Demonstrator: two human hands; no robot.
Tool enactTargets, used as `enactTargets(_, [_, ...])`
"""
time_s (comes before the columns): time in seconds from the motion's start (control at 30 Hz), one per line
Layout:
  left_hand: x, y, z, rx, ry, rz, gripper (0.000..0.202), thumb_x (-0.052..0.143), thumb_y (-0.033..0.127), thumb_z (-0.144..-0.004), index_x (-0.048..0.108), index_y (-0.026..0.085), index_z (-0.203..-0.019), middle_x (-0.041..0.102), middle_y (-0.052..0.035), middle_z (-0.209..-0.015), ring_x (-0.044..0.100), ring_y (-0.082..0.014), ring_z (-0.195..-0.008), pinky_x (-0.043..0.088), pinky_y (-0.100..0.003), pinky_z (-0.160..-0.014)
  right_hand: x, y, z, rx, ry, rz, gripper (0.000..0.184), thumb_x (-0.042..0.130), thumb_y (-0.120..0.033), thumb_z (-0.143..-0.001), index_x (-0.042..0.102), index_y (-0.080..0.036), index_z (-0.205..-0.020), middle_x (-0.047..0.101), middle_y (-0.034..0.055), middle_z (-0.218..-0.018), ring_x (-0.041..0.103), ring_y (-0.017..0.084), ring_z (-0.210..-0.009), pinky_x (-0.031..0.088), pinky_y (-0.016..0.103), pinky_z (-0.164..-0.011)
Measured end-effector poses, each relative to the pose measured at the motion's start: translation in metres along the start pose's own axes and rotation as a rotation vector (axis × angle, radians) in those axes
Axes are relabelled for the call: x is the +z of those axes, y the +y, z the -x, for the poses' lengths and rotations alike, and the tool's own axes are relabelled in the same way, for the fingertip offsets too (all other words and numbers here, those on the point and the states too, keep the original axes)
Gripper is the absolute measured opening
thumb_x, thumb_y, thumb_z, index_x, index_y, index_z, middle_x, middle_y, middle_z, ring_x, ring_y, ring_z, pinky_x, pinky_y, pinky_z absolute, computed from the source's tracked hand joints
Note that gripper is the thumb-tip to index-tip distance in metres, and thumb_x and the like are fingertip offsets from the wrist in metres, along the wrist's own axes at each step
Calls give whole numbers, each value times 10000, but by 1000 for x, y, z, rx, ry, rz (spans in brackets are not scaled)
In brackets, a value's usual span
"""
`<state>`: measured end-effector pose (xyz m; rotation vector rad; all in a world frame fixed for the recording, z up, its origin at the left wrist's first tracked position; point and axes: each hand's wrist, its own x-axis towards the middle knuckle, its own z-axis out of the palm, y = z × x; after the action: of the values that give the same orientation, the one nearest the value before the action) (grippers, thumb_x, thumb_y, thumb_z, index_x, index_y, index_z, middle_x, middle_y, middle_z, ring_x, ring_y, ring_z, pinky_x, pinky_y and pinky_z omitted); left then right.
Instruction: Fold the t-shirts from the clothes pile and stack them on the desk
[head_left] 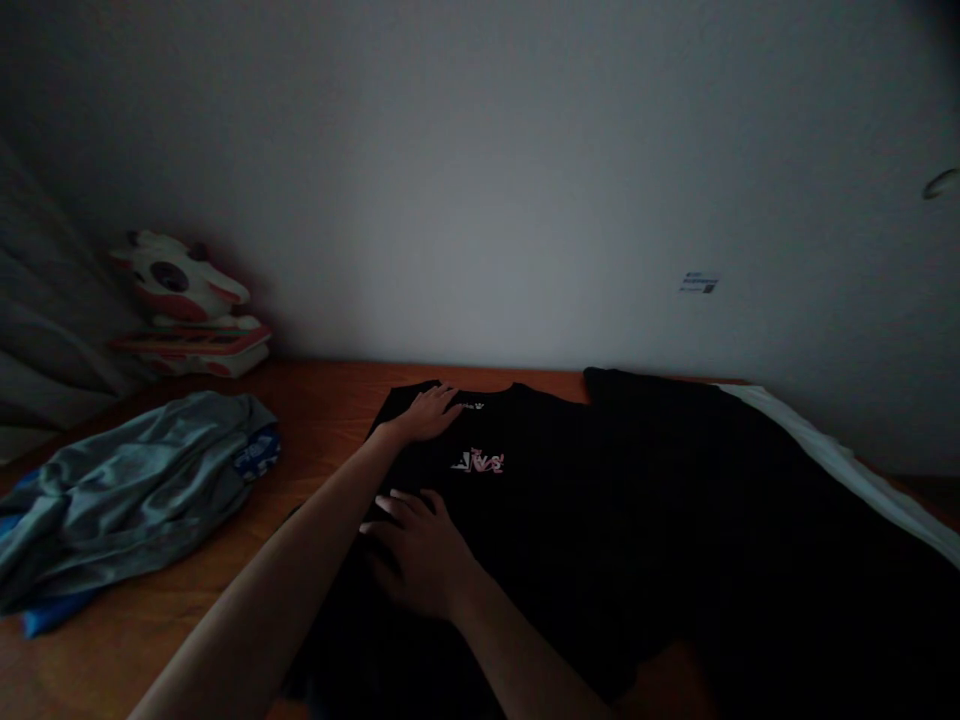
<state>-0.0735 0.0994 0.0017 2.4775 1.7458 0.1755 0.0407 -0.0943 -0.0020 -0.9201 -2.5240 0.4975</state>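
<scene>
Grey wall (487, 200) backs a brown wooden tabletop (322, 420), with a cow toy (187, 290) at its far left corner and crumpled grey clothing (150, 490) toward the left edge. Left arm (300, 550) outstretched, the left hand (429, 412) lies flat, fingers slightly apart, on a black T-shirt (540, 440) by its collar; nearer, the right hand (424, 558) spreads over it, palm down. White-and-pink print (480, 462) marks the shirt's chest; it lies mid-tabletop, collar toward the far edge, long axis running near to far.
</scene>
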Motion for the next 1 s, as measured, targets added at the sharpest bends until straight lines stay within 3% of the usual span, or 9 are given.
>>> enactTargets(0.1, [-14,-24,44,-47,90,-26,550,299,302,-1003,448,84,-1485,404,-168,-1603,352,-250,-1499,281,-419,-1233,3,4,-2,170,185,-16,288,450,-285,-1010,686,-249,-1171,671,54,-1319,557,176,-1275,328,400,-1138])
enactTargets(0.2, [-10,-45,106,-60,150,-98,524,298,297,-995,531,112,-1426,407,-145,-1606,398,-258,-1474,288,-413,-1234,7,9,-3,325,330,65,337,455,-274,-997,648,-210,-1267,613,100,-1416,489,216,-1368,275,431,-1180])
enactTargets(0.27, [1,-55,144,-81,141,-143,573,316,411,-1004,508,120,-1459,373,-143,-1626,362,-282,-1494,291,-423,-1231,10,10,-2,377,319,131,424,459,-334,-1001,592,-168,-1368,513,156,-1520,386,287,-1459,205,520,-1210])
enactTargets(0.37, [17,-61,181,-164,95,-177,711,377,573,-971,428,138,-1531,347,-152,-1634,290,-321,-1523,269,-465,-1232,12,9,0,446,243,198,503,464,-402,-1000,563,-137,-1416,447,210,-1560,367,355,-1467,179,602,-1198])
enactTargets(0.53, [19,-61,191,-182,136,-164,770,413,605,-945,393,127,-1549,315,-154,-1645,251,-330,-1536,249,-489,-1237,7,10,-1,475,205,268,484,465,-407,-1000,585,-174,-1406,479,189,-1544,410,348,-1440,170,609,-1192])
enactTargets(0.67, [8,-56,193,-7,179,-110,586,409,474,-969,532,156,-1445,445,-132,-1584,375,-289,-1482,289,-459,-1227,6,20,0,508,205,339,538,436,-448,-1012,542,-163,-1456,424,214,-1574,326,374,-1489,127,637,-1186])
enactTargets(0.8, [-2,-50,201,112,238,-48,380,456,450,-971,716,195,-1081,708,-122,-1173,648,-251,-1096,504,-383,-989,8,28,2,544,164,352,553,433,-457,-1014,509,-181,-1487,377,203,-1604,297,363,-1505,122,633,-1188])
enactTargets(0.9, [-3,-48,204,174,199,7,360,537,519,-935,664,212,-794,691,-55,-812,638,-190,-765,504,-301,-712,8,28,3,548,155,349,559,435,-461,-1012,496,-190,-1497,364,190,-1614,284,347,-1514,108,616,-1200])
enactTargets(1.0, [-7,-44,206,229,189,71,409,631,591,-864,598,217,-702,650,-16,-711,601,-165,-689,439,-270,-642,9,27,2,553,146,337,560,429,-461,-1013,491,-193,-1500,360,184,-1618,266,345,-1521,106,607,-1208])
